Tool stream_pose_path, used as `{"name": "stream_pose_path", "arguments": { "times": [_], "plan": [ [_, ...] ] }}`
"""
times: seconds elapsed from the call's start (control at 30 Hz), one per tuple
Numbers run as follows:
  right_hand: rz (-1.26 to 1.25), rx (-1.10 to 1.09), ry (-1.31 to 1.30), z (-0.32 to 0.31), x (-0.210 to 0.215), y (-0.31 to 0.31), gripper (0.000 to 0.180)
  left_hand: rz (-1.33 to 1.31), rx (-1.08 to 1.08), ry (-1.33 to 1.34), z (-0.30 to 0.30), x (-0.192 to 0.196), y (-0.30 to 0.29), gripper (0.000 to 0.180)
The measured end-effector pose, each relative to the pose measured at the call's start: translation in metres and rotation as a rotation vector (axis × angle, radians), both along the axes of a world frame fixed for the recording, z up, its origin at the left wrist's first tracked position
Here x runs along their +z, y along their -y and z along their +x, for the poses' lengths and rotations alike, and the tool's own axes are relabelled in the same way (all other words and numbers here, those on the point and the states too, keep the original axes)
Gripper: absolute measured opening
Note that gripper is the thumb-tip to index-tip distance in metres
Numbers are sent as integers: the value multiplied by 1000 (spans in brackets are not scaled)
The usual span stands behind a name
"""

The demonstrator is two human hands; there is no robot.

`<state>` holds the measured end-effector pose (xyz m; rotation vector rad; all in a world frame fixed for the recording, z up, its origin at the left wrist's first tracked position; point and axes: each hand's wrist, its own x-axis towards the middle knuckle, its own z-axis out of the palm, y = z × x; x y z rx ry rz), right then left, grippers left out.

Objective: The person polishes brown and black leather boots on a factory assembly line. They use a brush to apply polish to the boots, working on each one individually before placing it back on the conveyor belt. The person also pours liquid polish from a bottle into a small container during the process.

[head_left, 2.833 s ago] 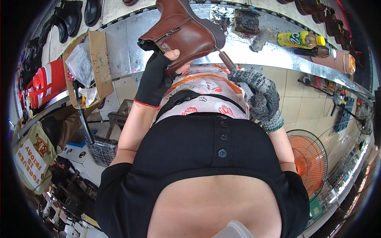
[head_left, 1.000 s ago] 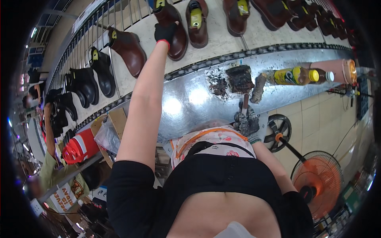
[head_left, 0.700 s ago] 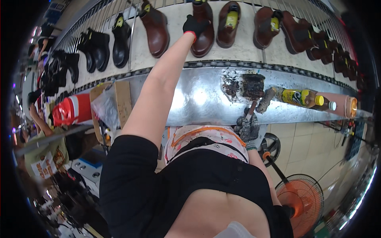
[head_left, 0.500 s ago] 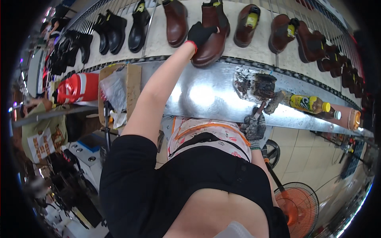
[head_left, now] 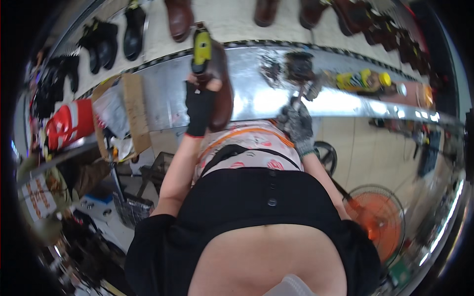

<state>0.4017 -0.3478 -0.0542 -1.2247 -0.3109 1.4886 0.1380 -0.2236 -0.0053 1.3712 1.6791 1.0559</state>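
Signs first, what have you got?

— Far left, a red rounded pack with white marks [head_left: 69, 123] lies on a shelf, and lower left a pale card sign with orange lettering [head_left: 40, 197] hangs tilted. A flat brown cardboard sheet [head_left: 132, 111] leans against the shiny metal bench front [head_left: 256, 98]. On the bench to the right lies a yellow and green bottle with a yellow cap [head_left: 363, 81].

— Containers?

— A dark wire basket [head_left: 129, 209] sits low on the left; its contents are too dark to make out.

— And the hands?

— The left hand [head_left: 200, 106], in a black fingerless glove, has its fingers wrapped around a brown leather boot with a yellow insole label [head_left: 215, 74], held up in front of the bench, left of centre. The right hand [head_left: 295, 123], in a grey knitted glove, is closed around a thin metal tool [head_left: 302, 96] at the bench edge.

— Anything unclear?

— Dark shoes on the far wall [head_left: 118, 34] are cut off at the top, and the right rim blurs into shadow beside an orange fan [head_left: 377, 222].
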Motion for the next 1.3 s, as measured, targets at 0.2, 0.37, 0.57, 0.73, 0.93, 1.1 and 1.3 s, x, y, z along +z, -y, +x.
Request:
{"name": "stream_pose_path", "arguments": {
  "times": [0.2,0.37,0.57,0.73,0.93,1.1,1.3],
  "plan": [
    [-131,-14,566,-8,42,-1,48,51,-190,722,-10,36,-92,66],
    [-58,-220,263,-14,67,-2,41,-226,-604,741,-12,11,-170,66],
    [216,-128,-127,-9,43,1,49,-94,-694,640,-5,22,-158,74],
    [58,-275,323,-24,73,5,35,486,-1293,970,-13,55,-154,91],
    [139,-213,373,-1,76,14,17,647,-1534,896,-1,96,-121,94],
    [125,-127,549,17,81,9,31,595,-1537,890,14,104,-104,93],
    [168,182,629,17,149,-7,33,481,-1411,893,18,118,-82,92]
  ]
}}
